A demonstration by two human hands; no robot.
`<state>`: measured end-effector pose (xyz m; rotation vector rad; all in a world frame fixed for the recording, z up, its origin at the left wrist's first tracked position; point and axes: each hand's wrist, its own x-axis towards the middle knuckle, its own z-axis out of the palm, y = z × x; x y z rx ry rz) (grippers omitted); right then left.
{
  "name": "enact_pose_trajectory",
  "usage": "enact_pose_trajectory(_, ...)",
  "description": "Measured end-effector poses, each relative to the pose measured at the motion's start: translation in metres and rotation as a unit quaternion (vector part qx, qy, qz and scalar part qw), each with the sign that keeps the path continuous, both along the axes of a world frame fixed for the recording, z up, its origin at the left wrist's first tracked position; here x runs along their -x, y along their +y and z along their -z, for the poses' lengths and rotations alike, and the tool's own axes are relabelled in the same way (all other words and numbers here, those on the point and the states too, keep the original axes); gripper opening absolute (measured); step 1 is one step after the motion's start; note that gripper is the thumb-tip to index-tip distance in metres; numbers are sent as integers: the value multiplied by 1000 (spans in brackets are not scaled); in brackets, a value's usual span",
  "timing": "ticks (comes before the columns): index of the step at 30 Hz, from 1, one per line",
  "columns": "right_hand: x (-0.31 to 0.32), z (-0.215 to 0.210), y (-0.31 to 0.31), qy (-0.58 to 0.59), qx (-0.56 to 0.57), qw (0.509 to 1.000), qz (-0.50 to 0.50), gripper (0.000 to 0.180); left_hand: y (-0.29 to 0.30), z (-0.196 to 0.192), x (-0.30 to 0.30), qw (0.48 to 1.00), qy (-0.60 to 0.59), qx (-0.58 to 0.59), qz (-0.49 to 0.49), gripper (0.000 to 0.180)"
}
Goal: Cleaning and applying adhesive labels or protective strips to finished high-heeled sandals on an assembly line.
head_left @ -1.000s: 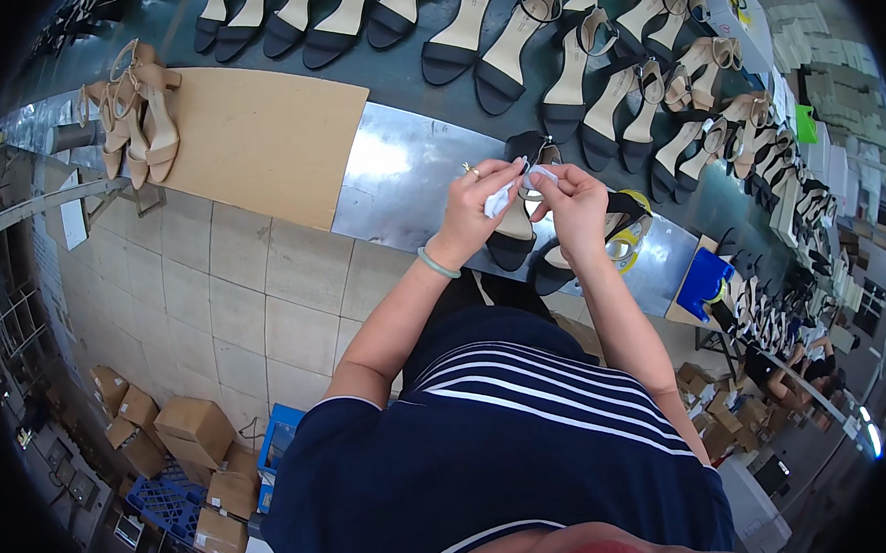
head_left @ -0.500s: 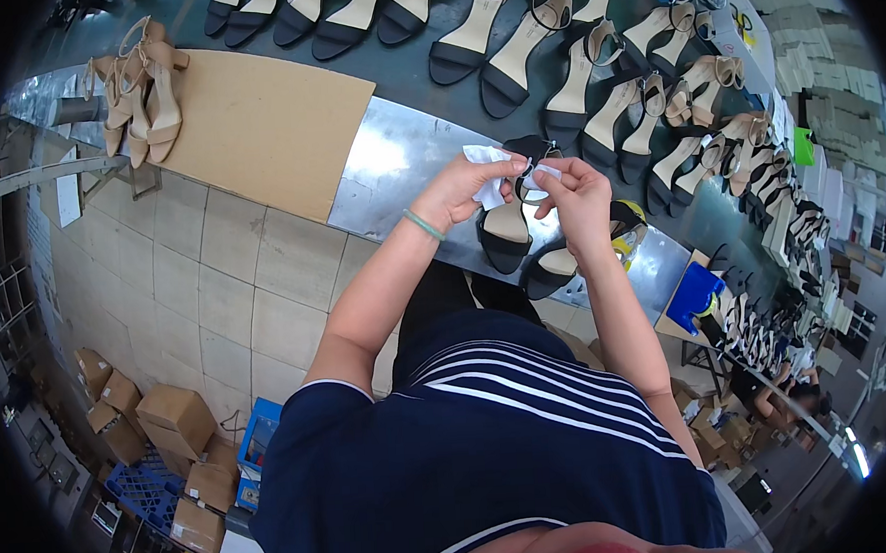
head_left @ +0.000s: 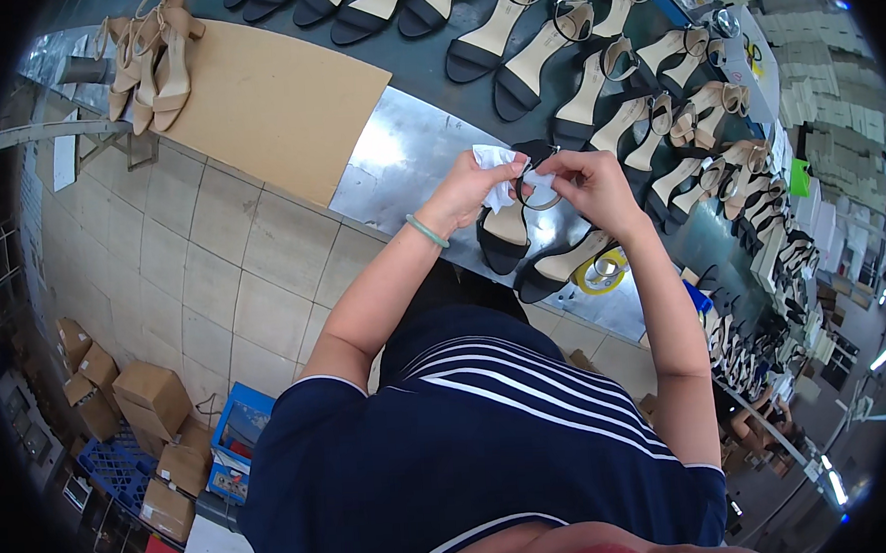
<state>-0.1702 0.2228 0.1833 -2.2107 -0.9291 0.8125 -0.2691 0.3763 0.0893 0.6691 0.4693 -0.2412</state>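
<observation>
I have both hands raised over the metal bench (head_left: 397, 159), meeting just above a black-strapped sandal (head_left: 506, 235) that sits on the bench edge. My left hand (head_left: 470, 187) is closed around a crumpled white cloth (head_left: 495, 164), fingers pinched tight on it. My right hand (head_left: 590, 181), at three o'clock from the left, is pinched shut on the sandal's thin ankle strap (head_left: 539, 196), holding the loop up off the shoe. A second sandal (head_left: 563, 266) lies at five o'clock from the first, next to a roll of yellow tape (head_left: 603, 268). Rows of finished sandals (head_left: 572, 59) fill the bench toward twelve o'clock.

The risk I see: the strap is slender, and pulling it too hard while rubbing could drag the shoe toward the bench edge, or strain where the strap joins. The cloth could also snag the buckle, which I cannot make out clearly.
</observation>
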Motion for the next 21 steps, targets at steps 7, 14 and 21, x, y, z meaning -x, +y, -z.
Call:
enact_pose_trajectory(7, -20, 7, 35, -83, 11, 988, -129, 13, -2, 7, 0, 999, 0, -19, -27, 15)
enact_pose_trajectory(14, -44, 33, 47, 164, 95, 982, -13, 9, 3, -3, 10, 999, 3, 15, -49, 12)
enact_pose_trajectory(21, -41, 29, 55, 58, 119, 990, -56, 9, -13, 12, 4, 991, 51, 69, -100, 13)
